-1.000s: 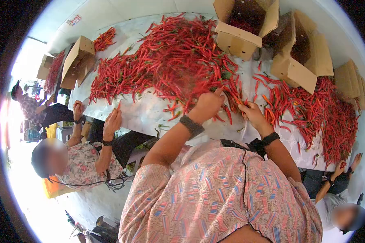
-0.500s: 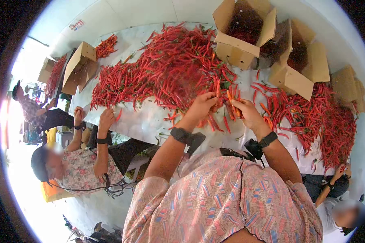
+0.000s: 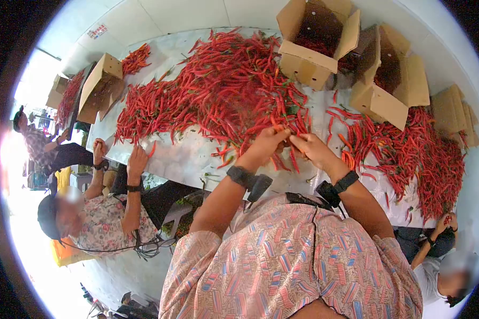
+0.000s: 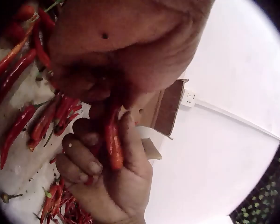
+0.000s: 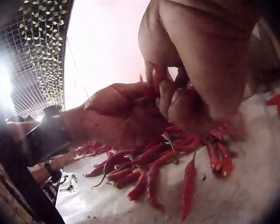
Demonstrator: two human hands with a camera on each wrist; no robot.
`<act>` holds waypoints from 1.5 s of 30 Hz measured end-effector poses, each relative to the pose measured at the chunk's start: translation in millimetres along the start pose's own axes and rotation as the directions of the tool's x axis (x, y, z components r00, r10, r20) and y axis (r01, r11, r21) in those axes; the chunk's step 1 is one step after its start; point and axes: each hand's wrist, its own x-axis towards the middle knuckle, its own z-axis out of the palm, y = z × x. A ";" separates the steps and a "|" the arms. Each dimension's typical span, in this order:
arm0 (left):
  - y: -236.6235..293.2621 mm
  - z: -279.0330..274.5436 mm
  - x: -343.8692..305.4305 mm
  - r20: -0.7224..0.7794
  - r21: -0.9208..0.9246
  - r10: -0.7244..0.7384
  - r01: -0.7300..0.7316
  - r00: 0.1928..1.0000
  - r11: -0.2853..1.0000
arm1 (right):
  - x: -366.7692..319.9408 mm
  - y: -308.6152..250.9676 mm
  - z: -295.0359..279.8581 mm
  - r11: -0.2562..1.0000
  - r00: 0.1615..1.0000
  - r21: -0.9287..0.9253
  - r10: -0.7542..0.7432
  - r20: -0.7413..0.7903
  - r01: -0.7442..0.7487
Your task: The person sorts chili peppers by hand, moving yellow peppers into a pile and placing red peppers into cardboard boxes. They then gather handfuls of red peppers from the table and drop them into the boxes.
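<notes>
My left hand (image 3: 266, 144) and right hand (image 3: 315, 151) meet over the near edge of a big heap of red chili peppers (image 3: 223, 85). The left fingers are curled, with an orange-red chili pepper (image 3: 278, 127) poking up from them. In the left wrist view, another red chili pepper (image 4: 114, 144) lies between the thumb and curled fingers of my right hand (image 4: 116, 196); its upper end runs up to the left fingers. The right wrist view shows the fingertips of both hands together, partly hiding what they pinch. Loose chili peppers (image 5: 188, 186) lie right below.
Open cardboard boxes (image 3: 308, 66) stand at the back of the sheet-covered table (image 3: 183, 154). A second chili heap (image 3: 410, 154) spreads to the right. One person (image 3: 101, 212) works at the left, another (image 3: 442, 271) at the far right, and a third (image 3: 40, 143) farther off.
My left hand drew back from the heap and came up with a chili pepper. The two hands, apart half a second ago with upright chilis, have now come together.
</notes>
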 end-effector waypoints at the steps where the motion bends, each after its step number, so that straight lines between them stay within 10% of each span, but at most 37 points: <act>1: 4.7 1.9 -4.2 -0.062 -0.009 0.023 -0.024 0.998 1.000 | 1.6 1.0 -1.9 0.998 0.999 0.058 0.016 0.029 -0.018; 3: 12.7 -0.1 -12.4 -0.115 -0.015 0.048 -0.050 0.992 0.999 | -1.2 4.4 -8.4 0.979 0.999 0.196 0.046 0.014 -0.048; 5: 22.2 -2.9 -23.1 0.022 0.703 0.413 -0.308 0.910 0.641 | -5.9 4.6 -12.6 0.940 0.997 0.334 0.076 -0.004 -0.070; 6: 27.6 5.0 -25.0 -0.170 0.090 0.117 -0.103 0.978 0.991 | -7.0 5.6 -15.8 0.910 0.997 0.409 0.076 -0.016 -0.062; 9: -5.2 -19.0 -6.2 -0.144 -0.319 -0.106 0.055 0.984 0.946 | -11.7 5.2 -29.1 0.845 0.997 0.532 0.078 -0.007 -0.062; 13: -8.4 -26.6 -8.8 -0.022 -0.085 0.016 -0.018 1.000 0.996 | -24.9 -14.9 -30.3 0.768 0.996 0.639 0.033 -0.089 0.031; 21: 1.1 -14.8 -10.7 0.004 -0.404 -0.256 0.236 0.967 0.884 | 1.5 26.6 -83.1 0.699 0.959 0.690 0.021 -0.281 0.187; 29: -1.7 -23.1 -3.8 0.265 -0.432 -0.077 0.190 0.961 0.882 | 9.9 13.0 -97.1 0.700 0.925 0.671 0.040 -0.379 0.245; 45: 8.0 -6.1 8.0 0.160 -0.408 -0.214 0.262 0.964 0.874 | 60.2 27.6 -129.4 0.634 0.880 0.674 -0.022 -0.474 0.379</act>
